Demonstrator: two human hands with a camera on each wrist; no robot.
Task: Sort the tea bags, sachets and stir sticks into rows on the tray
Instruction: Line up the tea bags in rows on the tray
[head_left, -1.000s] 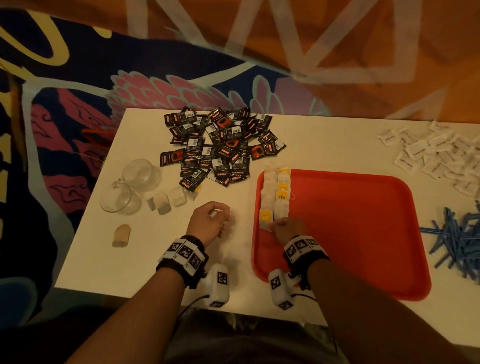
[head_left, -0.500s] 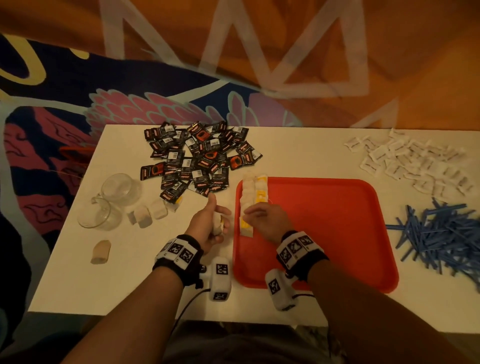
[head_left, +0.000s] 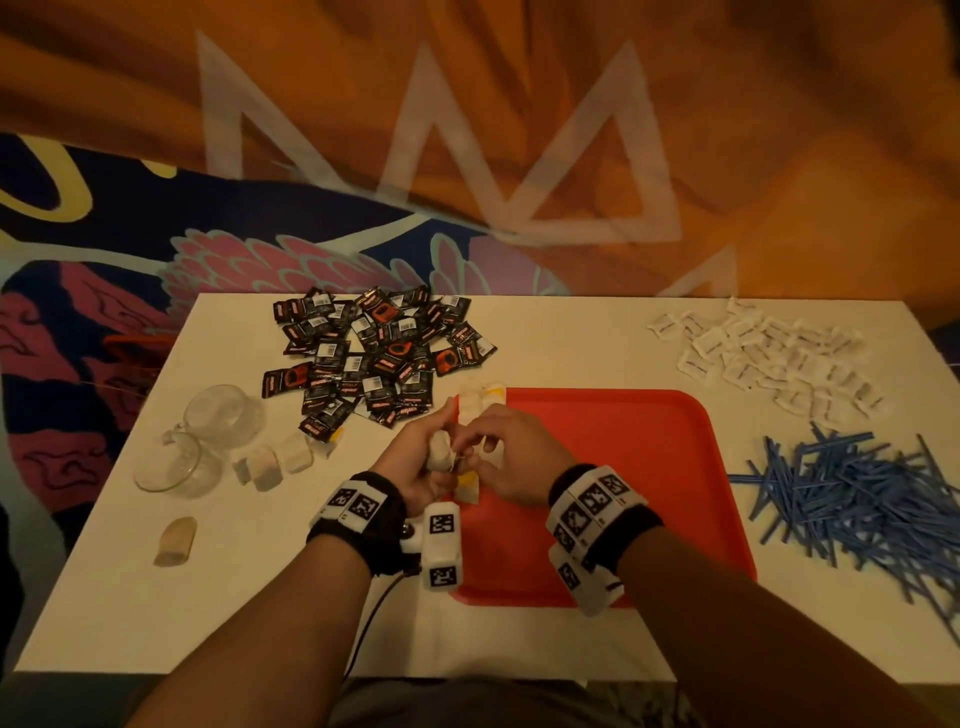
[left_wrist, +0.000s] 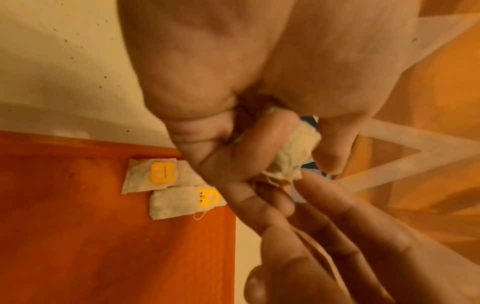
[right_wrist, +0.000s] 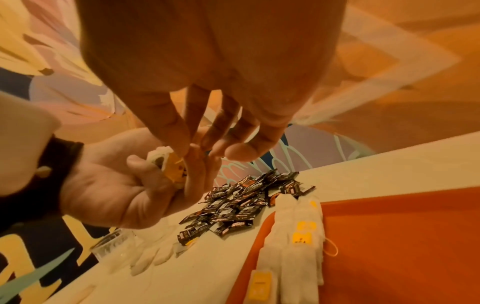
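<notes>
After lifting off the tea bag row (head_left: 474, 408) beneath it — right hand (head_left: 511, 462): fingers straight, touching the tea bag (head_left: 440, 452) | left hand (head_left: 410, 462): curled round that bag, above tray (head_left: 623, 493) edge | likely handover before placing

This reads as an indoor room set up for a staged sorting job. One plain white table (head_left: 571, 338) stands before a big painted mural (head_left: 311, 260) in orange, navy and pink. Hot-drink supplies lie in bulk heaps: black sachets (head_left: 374, 353), white packets (head_left: 769, 358) and blue stir sticks (head_left: 857, 499), plus two glass cups (head_left: 218, 415) and a red tray (head_left: 623, 467). Marker-printed bands (head_left: 592, 499) on both wrists point to a recording setup.
</notes>
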